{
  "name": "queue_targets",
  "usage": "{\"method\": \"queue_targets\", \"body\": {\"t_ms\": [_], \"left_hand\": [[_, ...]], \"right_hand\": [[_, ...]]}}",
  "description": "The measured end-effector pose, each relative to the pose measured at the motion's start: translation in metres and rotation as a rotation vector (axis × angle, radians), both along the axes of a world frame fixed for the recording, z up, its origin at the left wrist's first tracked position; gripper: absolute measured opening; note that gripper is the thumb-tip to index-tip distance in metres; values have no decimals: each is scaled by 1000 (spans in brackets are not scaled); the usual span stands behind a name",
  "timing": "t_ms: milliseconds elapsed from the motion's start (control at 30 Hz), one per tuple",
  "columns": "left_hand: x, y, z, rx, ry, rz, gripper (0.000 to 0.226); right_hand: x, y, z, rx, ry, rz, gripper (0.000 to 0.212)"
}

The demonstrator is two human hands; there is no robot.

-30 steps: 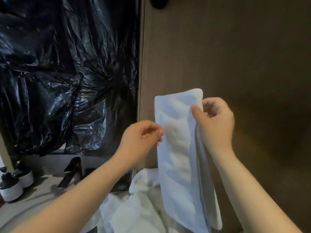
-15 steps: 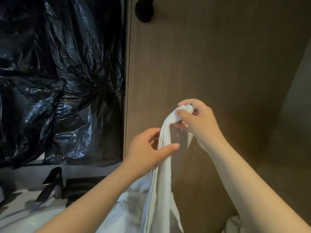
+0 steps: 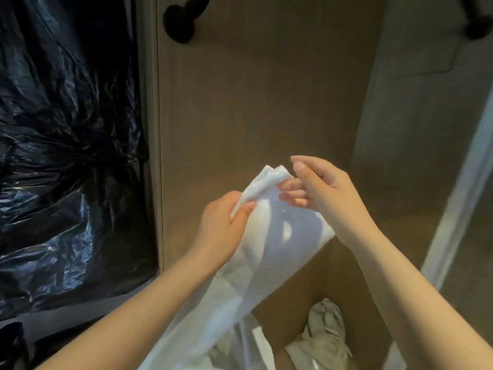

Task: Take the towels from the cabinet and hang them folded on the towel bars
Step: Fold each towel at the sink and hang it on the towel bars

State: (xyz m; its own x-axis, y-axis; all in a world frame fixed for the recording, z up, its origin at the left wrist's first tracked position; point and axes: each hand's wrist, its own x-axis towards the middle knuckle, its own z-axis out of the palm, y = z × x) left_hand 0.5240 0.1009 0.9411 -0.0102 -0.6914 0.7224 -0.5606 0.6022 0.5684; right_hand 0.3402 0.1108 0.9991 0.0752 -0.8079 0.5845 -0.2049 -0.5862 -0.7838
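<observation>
Crumpled black plastic (image 3: 66,156) fills the left of the view. A brown panel (image 3: 253,102) rises beside it, straight ahead of the person.

A white towel (image 3: 280,249) is held up in front of the panel. Its long axis slants from a bunched top corner at centre down and left, between the forearms, and out of the bottom of the view. More pale cloth (image 3: 322,335) lies crumpled below, to the right of it.

The left hand (image 3: 224,231) pinches the towel's upper edge just below the corner, thumb over the fabric, and appears to carry the weight. The right hand (image 3: 325,190) is just beside the corner. Its fingertips (image 3: 288,186) touch the cloth, but the thumb is lifted clear, so it clamps nothing.

Two black fittings, one (image 3: 181,20) above the left hand and a second (image 3: 477,22) in the top right corner, may be towel-bar mounts. Both sit well above the towel. Judged from this, the fold is unfinished and hanging will mean lifting the top corner upward. The gripping left hand is nearer to the first fitting.
</observation>
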Motion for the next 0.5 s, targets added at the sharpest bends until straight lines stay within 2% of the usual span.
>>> {"method": "queue_targets", "body": {"t_ms": [200,300,333,400,467,500], "left_hand": [[-53,-6,17,9,25,-159,31],[-89,-5,22,31,53,-234,34],[-102,-5,23,42,66,-263,35],[-129,-5,28,51,81,-318,37],[-159,-6,34,25,86,-351,39],[-174,-6,38,9,84,-357,40]], "right_hand": [[-70,41,-44,-97,95,-567,16],[-105,56,-62,-64,175,-788,36],[-119,59,-67,13,160,-804,50],[-146,62,-71,238,-5,-689,74],[-176,62,-73,391,-225,-462,83],[-192,62,-73,408,-271,-393,80]]}}
